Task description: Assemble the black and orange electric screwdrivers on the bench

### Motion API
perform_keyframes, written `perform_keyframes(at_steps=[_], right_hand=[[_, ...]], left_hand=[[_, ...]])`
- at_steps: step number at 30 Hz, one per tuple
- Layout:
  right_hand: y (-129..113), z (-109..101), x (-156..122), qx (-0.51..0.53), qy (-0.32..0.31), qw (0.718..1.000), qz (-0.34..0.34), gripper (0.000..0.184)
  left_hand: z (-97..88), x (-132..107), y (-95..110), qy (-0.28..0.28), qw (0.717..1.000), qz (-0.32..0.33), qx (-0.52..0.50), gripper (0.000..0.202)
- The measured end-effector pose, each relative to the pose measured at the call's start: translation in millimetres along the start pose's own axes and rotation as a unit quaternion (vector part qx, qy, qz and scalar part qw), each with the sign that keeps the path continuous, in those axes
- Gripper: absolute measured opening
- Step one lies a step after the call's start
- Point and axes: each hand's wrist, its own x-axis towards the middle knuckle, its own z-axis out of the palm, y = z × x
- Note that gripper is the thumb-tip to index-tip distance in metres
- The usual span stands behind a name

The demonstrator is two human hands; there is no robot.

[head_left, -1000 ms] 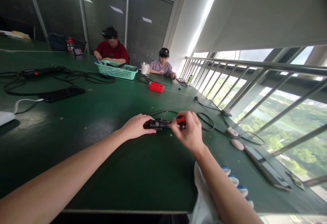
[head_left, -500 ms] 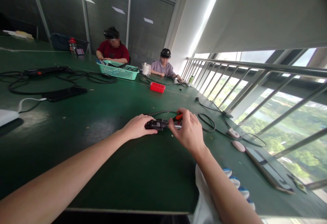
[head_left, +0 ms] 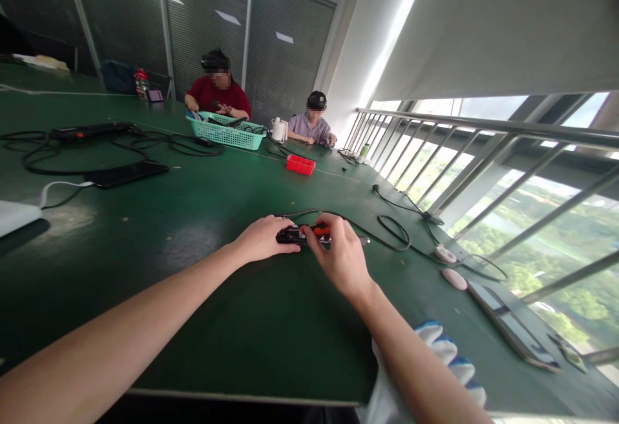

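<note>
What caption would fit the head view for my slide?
Left hand holds a small black device on the green table while the right hand holds an orange-handled tool to it.

Workshop/assembly rm: long green bench (head_left: 203,218), cables (head_left: 120,147), parts basket (head_left: 225,134), co-workers (head_left: 220,92).

The green tabletop (head_left: 251,321) carries a black tool (head_left: 293,236) at its middle, with a looped cable (head_left: 394,241) just right of it. Farther back lie a red box (head_left: 300,164) and a teal basket (head_left: 225,133). A phone (head_left: 126,173) and tangled cords (head_left: 97,137) lie to the left, two pink pads (head_left: 453,278) to the right.
</note>
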Motion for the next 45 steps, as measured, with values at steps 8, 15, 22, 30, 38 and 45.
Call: perform_keyframes(at_steps=[8, 15, 22, 30, 38, 45], right_hand=[[-1, -1, -3, 0.007, -0.005, 1.000, 0.003, 0.016], [-11, -4, -1, 0.019, -0.011, 1.000, 0.013, 0.031], [-10, -5, -2, 0.009, 0.000, 0.997, 0.072, 0.028], [0, -15, 1, -0.004, 0.026, 0.990, 0.142, 0.022], [19, -21, 3, -0.059, 0.083, 0.980, 0.169, 0.027], [17, -18, 4, -0.142, 0.058, 0.980, 0.127, 0.019]], left_hand=[[-0.7, 0, 0, -0.002, 1.000, 0.010, 0.004, 0.055], [-0.4, 0, -1, -0.007, 1.000, 0.019, -0.002, 0.046], [-2.3, 0, 2, -0.009, 1.000, 0.008, 0.000, 0.052], [-2.2, -1, 2, -0.001, 1.000, 0.008, -0.015, 0.053], [-2.1, -2, 0, -0.002, 1.000, 0.006, -0.029, 0.053], [-1.9, -2, -1, 0.001, 0.999, 0.010, -0.035, 0.054]])
